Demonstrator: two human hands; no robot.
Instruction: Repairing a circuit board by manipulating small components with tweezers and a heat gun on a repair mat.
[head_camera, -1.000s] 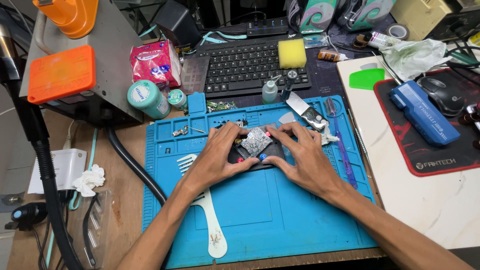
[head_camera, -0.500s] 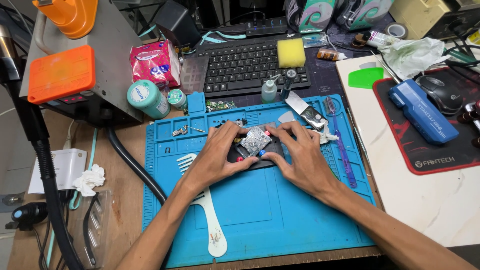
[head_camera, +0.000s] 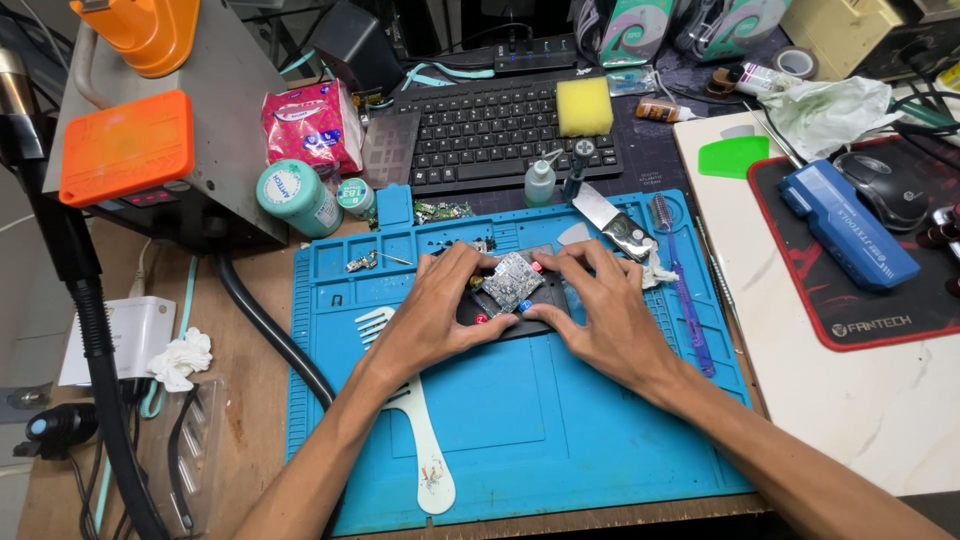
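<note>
Both hands, left hand (head_camera: 435, 315) and right hand (head_camera: 605, 315), pinch the black holder (head_camera: 500, 322) from its sides, so the small circuit board (head_camera: 511, 282) stays steady on the blue repair mat (head_camera: 520, 430), before the keyboard (head_camera: 495, 128).

Work mat (head_camera: 520, 420) as landmark: bright blue silicone. At its centre, grey speckled circuit board (head_camera: 512, 281) on black holder (head_camera: 480, 318), red and blue knobs. Beyond: black keyboard (head_camera: 490, 130), yellow sponge (head_camera: 584, 106). Right: blue toothbrush (head_camera: 685, 290), red-edged black mousepad (head_camera: 900, 300).
</note>
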